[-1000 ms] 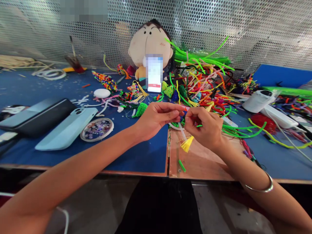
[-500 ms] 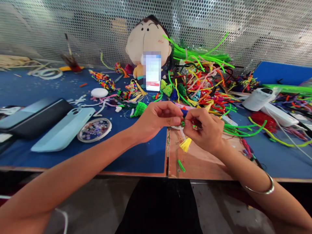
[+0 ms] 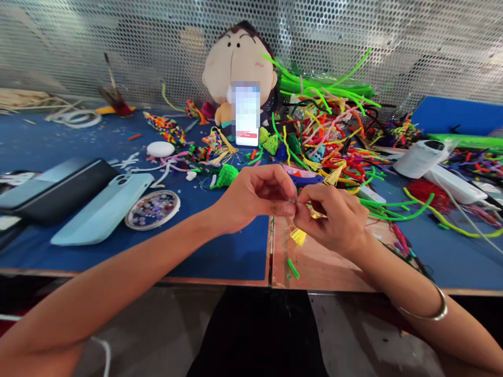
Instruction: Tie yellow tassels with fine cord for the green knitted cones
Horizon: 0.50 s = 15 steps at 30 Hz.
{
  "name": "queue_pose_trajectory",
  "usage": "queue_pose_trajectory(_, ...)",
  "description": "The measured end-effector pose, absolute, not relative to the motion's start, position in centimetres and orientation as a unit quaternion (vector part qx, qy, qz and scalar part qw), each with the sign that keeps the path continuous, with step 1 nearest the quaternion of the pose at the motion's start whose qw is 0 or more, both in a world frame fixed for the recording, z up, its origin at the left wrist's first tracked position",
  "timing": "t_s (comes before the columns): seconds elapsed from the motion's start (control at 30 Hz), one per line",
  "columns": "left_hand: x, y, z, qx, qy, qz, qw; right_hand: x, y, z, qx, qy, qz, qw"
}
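Your left hand [image 3: 255, 196] and right hand [image 3: 334, 217] pinch the top of a small yellow tassel [image 3: 297, 236] hanging just above the table edge [image 3: 220, 277], seemingly mid-fastening; finishing likely calls for a steady fingertip grip.

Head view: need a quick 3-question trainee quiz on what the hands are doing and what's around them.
1. True or false: both hands pinch one small piece together above the table edge.
2. What hangs just below the fingers? A) yellow tassel B) red ribbon C) white bead
3. Which side of the hands is the light blue phone case on?

Key:
1. True: left hand and right hand meet fingertip to fingertip.
2. A, the small yellow thread tassel.
3. Left; the light blue phone case lies beside a round clear dish of beads.
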<state>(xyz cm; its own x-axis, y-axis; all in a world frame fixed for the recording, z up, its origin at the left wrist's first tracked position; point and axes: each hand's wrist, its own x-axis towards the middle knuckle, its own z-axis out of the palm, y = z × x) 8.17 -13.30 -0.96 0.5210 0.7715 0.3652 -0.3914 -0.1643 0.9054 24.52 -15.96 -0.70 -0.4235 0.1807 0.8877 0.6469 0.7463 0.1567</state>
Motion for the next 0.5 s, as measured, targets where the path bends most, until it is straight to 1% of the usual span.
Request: queue_pose_trajectory(0.5, 7.96, -13.23, -0.98, 0.652, 0.166, 0.472, 0.570, 24.75, -15.80, -0.54, -0.241, -0.820, -0.255, 0.452)
